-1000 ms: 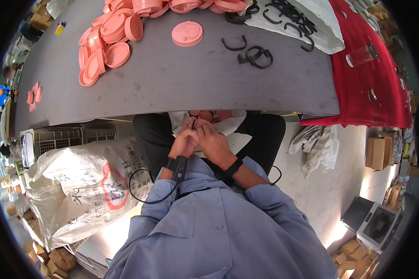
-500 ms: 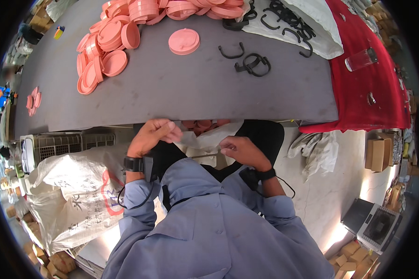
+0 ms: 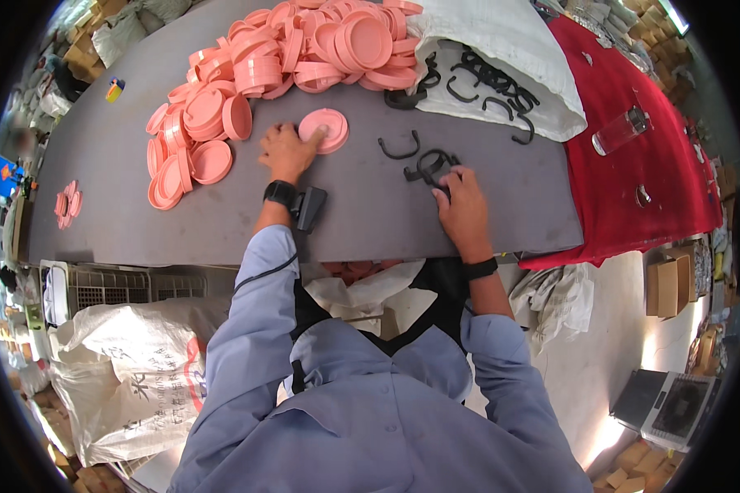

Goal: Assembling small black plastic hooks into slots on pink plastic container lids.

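Note:
My left hand (image 3: 288, 151) is over the grey table, palm down. Its thumb reaches onto a round pink plastic lid (image 3: 327, 123) lying flat, while the other fingers are apart from the thumb, left of the lid. My right hand (image 3: 466, 205) has its fingertips closed on the edge of some black curved plastic handles (image 3: 427, 168), which still rest on the table. The fingers partly cover their right end. Just left of them lies a single C-shaped black handle (image 3: 400, 154).
A large heap of pink lids (image 3: 259, 74) spreads across the table's far left and middle. A white sack (image 3: 543, 90) spills more black handles at the far right. A clear glass (image 3: 619, 131) lies on the red cloth (image 3: 674, 189). A woven sack (image 3: 131, 378) stands below the table's left.
Both hands have risen from my lap to the tabletop. The left has reached the single pink lid; the right has reached the black handles. The view has tilted up toward the table's far side.

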{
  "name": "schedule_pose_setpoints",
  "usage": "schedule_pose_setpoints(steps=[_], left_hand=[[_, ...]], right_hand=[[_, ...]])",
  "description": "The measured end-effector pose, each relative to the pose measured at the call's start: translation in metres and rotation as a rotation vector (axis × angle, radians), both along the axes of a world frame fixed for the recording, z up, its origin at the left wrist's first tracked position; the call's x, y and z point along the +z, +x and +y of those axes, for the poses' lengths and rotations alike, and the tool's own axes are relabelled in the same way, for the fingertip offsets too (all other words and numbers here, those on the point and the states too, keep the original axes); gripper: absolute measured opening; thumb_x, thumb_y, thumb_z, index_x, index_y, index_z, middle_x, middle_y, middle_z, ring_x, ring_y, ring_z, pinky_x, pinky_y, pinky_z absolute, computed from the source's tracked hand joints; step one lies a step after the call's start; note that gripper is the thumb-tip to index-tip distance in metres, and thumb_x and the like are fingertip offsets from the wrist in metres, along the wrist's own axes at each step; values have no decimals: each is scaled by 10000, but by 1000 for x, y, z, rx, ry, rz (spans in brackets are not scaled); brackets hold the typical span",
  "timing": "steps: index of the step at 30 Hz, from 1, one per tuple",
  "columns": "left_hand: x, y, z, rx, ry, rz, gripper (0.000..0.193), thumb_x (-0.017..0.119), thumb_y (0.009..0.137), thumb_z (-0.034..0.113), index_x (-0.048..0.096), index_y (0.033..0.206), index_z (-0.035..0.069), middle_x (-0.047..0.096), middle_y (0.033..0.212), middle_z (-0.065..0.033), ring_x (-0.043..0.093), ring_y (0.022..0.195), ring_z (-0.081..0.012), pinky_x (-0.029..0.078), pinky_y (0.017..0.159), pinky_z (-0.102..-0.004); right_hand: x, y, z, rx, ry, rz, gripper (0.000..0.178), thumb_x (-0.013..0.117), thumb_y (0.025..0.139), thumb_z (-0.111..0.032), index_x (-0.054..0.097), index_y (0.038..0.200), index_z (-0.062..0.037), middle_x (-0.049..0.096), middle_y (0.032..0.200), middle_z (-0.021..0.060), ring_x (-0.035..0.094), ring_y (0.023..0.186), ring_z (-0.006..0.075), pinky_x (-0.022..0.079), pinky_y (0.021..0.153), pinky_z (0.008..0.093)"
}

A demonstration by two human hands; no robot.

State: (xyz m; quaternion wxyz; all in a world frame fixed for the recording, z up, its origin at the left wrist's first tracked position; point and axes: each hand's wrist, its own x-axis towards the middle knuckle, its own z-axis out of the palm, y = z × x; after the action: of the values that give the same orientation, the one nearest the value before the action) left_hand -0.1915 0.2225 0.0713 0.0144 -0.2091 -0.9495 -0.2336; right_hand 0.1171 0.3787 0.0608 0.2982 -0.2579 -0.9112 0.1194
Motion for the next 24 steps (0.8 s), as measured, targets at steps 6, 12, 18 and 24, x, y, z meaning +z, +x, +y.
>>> schedule_pose_setpoints(steps=[6, 12, 18, 24], left_hand=[[13, 25, 21, -208, 397, -84, 726, 888, 779, 317, 577, 1384, 65, 615, 1306, -165, 584, 1224, -351, 470, 1027, -478], [29, 60, -8, -601, 767, -258, 498, 759, 781, -43, 664, 1266, 26, 720, 1204, -110, 676, 1115, -244, 520, 1006, -359], [93, 123, -48, -884, 442, -757, 651, 716, 836, -67, 524, 1449, 39, 680, 1181, -66, 641, 1025, -130, 535, 902, -281], [82, 155, -75, -772, 857, -849, 645, 747, 897, 12, 470, 1479, 40, 705, 1142, -94, 661, 1032, -133, 547, 903, -292]], right_hand=[[-3, 20, 17, -242, -16, 80, 199, 651, 987, -164, 630, 1142, -41, 663, 1087, 165, 656, 989, 381, 528, 821, 479], [61, 26, 7, -216, -307, 358, 254, 589, 1050, -241, 639, 1165, -21, 703, 975, 200, 690, 860, 393, 532, 764, 448], [85, 6, -51, 351, -605, 244, 319, 663, 985, -271, 660, 1186, -23, 721, 965, 214, 708, 859, 351, 542, 780, 409], [65, 7, -83, 270, -944, 78, 322, 662, 978, -293, 686, 1112, -2, 719, 951, 212, 705, 825, 347, 543, 755, 394]])
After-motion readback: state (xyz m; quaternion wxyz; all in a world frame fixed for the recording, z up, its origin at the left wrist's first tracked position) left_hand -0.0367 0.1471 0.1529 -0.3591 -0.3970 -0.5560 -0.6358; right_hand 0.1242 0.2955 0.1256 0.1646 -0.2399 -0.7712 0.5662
